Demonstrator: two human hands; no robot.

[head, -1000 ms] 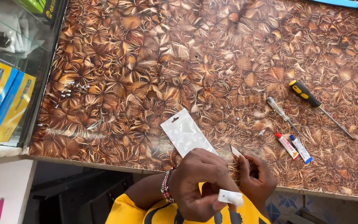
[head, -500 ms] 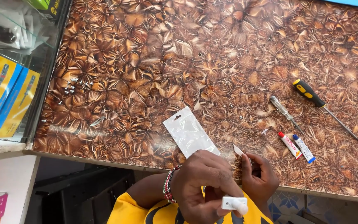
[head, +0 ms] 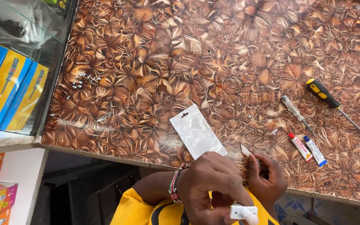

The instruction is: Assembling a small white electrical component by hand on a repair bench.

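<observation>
A small white plastic part (head: 243, 212) sits at the bottom edge of the view, pinched in the fingertips of the left hand (head: 215, 187). That hand is turned back-up, knuckles toward the camera, fingers curled down and closed on the part, just off the near edge of the worktop (head: 155, 58). A beaded bracelet (head: 175, 183) circles its wrist above a yellow sleeve (head: 136, 208).

The right hand (head: 267, 181) lies just beside it, partly behind it, fingers folded in; a thin pale sliver (head: 246, 150) juts up from its fingertips, held between them.

Touching the left hand's knuckles, a clear flat pouch (head: 196, 131) with a hang hole lies slanted on the brown patterned worktop. To the right lie two small glue tubes (head: 307, 148) side by side, a slim clear-handled screwdriver (head: 296, 112) and a black-and-yellow screwdriver (head: 334, 106). Tiny screws (head: 80, 81) are scattered near the left edge, beside a glass case holding yellow-and-blue boxes (head: 9, 91).
</observation>
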